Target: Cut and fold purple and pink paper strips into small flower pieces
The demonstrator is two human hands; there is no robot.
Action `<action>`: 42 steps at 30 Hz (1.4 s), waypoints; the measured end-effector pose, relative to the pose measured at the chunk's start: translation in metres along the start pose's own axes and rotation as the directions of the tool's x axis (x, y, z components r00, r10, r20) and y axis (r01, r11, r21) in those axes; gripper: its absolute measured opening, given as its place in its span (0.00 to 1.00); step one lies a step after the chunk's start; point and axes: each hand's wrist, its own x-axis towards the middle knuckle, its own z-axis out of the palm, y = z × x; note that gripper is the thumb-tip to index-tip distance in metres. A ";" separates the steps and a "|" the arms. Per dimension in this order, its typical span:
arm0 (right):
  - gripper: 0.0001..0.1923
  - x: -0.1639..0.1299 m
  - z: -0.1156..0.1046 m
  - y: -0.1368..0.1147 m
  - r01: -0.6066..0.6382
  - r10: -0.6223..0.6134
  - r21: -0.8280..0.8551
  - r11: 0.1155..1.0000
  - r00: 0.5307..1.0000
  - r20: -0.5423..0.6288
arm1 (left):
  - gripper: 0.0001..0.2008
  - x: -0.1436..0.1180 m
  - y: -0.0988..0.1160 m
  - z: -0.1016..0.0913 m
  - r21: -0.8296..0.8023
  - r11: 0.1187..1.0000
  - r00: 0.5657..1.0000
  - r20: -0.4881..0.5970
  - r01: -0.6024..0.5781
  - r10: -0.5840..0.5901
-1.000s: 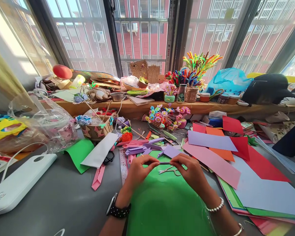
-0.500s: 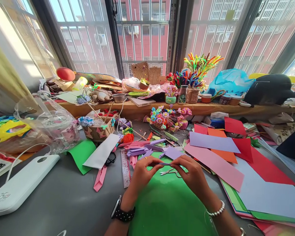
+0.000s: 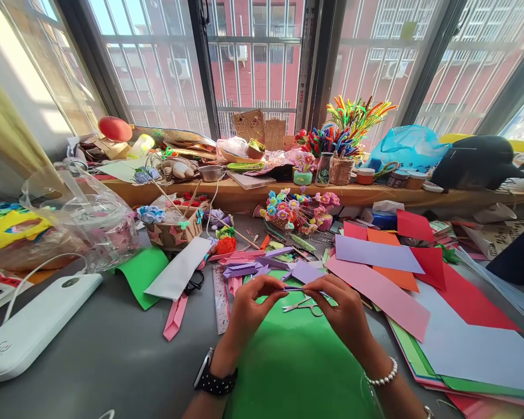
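Between my two hands is a thin folded strip of purple paper, seen nearly edge-on. My left hand pinches its left end between thumb and fingers. The other end is pinched by my right hand. Both hands are above a green mat. Small scissors lie on the mat just below the strip, partly behind my right fingers. Beyond my hands are several folded purple paper pieces. A pink folded piece and a clear ruler lie to the left.
Coloured paper sheets are stacked at the right. A white power bank lies at the left, near a green sheet. A basket of craft flowers stands behind. Pipe cleaners and jars crowd the windowsill.
My hands hold the purple strip in almost the same place, with only slight finger movement. The whole view has shifted a little.
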 end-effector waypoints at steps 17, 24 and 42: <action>0.06 0.001 -0.001 -0.005 0.036 -0.037 0.011 0.999 0.999 0.009 | 0.12 -0.001 0.005 -0.001 -0.086 0.996 0.999 0.047 0.028 -0.024; 0.06 0.002 -0.001 -0.007 0.043 -0.043 0.039 0.998 0.999 0.004 | 0.14 -0.003 0.003 0.006 -0.132 0.990 0.999 0.009 0.052 -0.051; 0.07 0.000 -0.001 -0.007 0.026 -0.031 0.071 0.997 0.997 0.064 | 0.16 -0.004 0.007 0.008 -0.229 0.968 0.995 0.043 0.099 -0.092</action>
